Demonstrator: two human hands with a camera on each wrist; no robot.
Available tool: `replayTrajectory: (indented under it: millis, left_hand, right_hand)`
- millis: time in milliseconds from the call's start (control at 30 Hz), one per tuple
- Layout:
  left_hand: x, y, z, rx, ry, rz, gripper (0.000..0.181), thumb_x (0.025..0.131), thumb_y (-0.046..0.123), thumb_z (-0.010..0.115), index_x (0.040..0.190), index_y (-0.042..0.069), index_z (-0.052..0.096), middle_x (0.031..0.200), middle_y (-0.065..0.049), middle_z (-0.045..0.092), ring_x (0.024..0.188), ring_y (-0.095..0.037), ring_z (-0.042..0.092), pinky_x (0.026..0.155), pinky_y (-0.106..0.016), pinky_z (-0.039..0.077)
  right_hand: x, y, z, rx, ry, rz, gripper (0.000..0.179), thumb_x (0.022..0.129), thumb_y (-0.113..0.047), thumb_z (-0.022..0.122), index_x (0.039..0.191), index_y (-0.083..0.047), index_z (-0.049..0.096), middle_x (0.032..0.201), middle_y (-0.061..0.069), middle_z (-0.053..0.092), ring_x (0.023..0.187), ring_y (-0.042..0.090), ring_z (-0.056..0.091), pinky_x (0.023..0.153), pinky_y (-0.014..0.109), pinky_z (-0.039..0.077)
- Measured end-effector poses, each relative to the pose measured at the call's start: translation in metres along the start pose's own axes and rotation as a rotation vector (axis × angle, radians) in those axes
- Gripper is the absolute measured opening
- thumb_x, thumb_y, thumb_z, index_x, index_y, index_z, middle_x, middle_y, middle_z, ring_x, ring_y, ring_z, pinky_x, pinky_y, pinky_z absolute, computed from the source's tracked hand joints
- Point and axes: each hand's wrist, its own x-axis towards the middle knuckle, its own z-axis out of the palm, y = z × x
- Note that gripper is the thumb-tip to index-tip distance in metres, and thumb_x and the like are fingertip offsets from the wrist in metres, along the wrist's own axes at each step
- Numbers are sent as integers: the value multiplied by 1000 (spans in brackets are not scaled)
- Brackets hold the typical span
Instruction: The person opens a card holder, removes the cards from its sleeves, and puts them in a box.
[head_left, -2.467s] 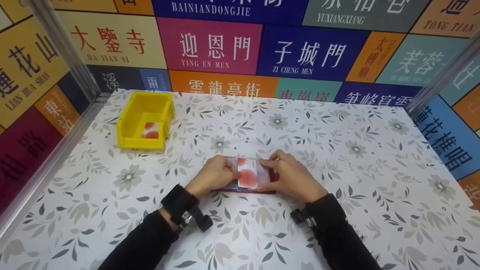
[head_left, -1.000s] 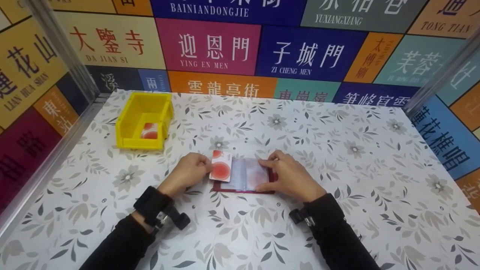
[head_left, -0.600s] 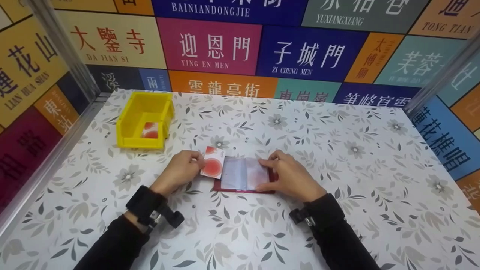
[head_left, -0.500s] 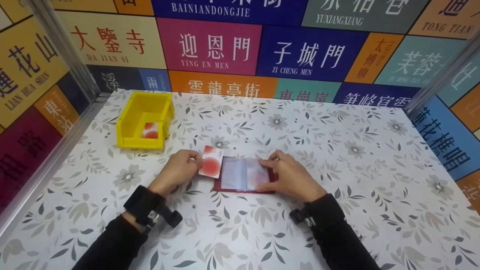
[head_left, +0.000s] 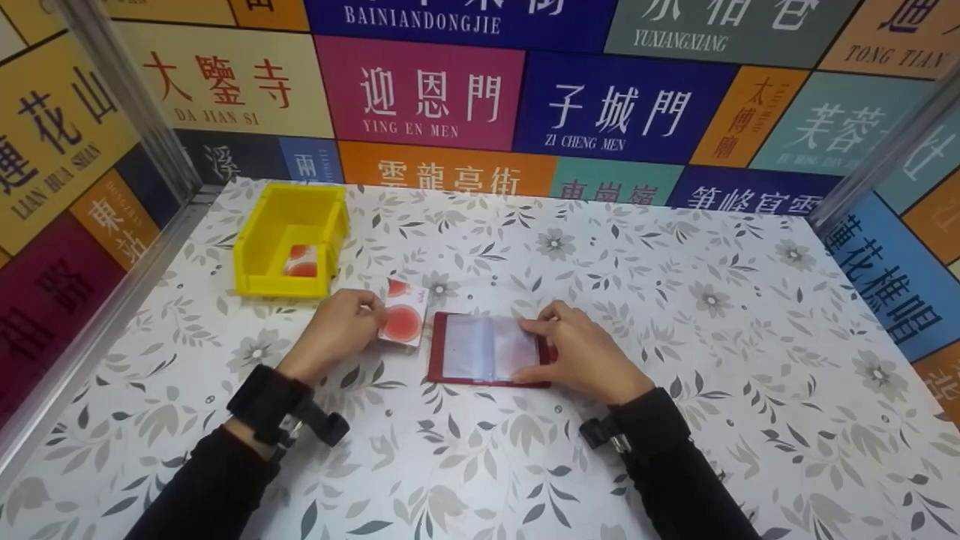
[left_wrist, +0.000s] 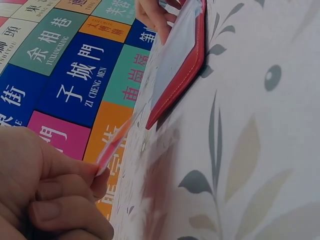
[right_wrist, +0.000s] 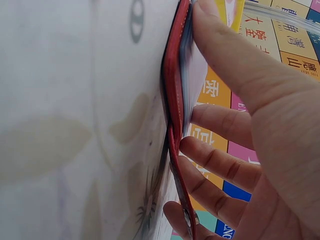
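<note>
Between thumb and fingers my left hand pinches a white card with red circles. In the left wrist view the card is seen nearly edge-on, apart from the holder. A red card holder lies open on the table to the right of that card, its clear plastic sleeves facing up. My right hand holds the right side of the holder, thumb at the near part and bent fingers at the far part. A strap with a metal snap shows beside those fingers in the right wrist view.
A yellow bin stands at the back left, with a red-and-white card inside. The table has a leaf-and-flower covering. Panels with large lettering wall off the back and both sides.
My left hand has drawn the card leftward and away from me, off the holder, so the left sleeve is uncovered. The right hand and the holder have stayed in place.
</note>
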Motion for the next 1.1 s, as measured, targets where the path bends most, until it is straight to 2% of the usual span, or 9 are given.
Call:
replayTrajectory:
  millis: [133,333,567,900,1100]
  left_hand:
    - [1,0,-8,-6,-16,-36,14,101,14,58,103,6,69,94,-9,63,90,-26,58,76,-31,47]
    - [1,-1,-20,2,-1,-52,17,101,15,58,107,5,70,100,-12,66,85,-27,59,69,-30,48]
    - [2,5,-31,-15,-45,-143,21,102,14,57,117,5,68,111,-15,65,91,-30,61,69,-29,50]
    - [5,3,-44,6,-50,-160,24,99,10,56,120,5,68,126,-15,63,113,-33,56,90,-37,47]
    - [9,7,-51,11,-40,-164,24,101,11,54,121,5,68,131,-15,62,121,-34,52,94,-39,45]
  right_hand:
    - [0,0,-1,3,-4,4,88,76,-52,95,148,-10,64,126,7,60,107,24,52,95,41,48]
    - [0,-1,-1,9,-11,15,89,77,-51,95,149,-12,63,126,6,59,106,23,51,93,39,47]
    - [1,-2,-1,11,-12,16,90,76,-52,95,149,-11,62,126,6,59,105,23,51,92,39,47]
    - [1,-1,0,10,-3,13,90,76,-52,95,149,-10,63,124,6,59,102,22,51,89,38,47]
    - [1,1,-1,7,-4,12,90,76,-53,95,149,-11,63,123,6,59,102,22,51,88,38,46]
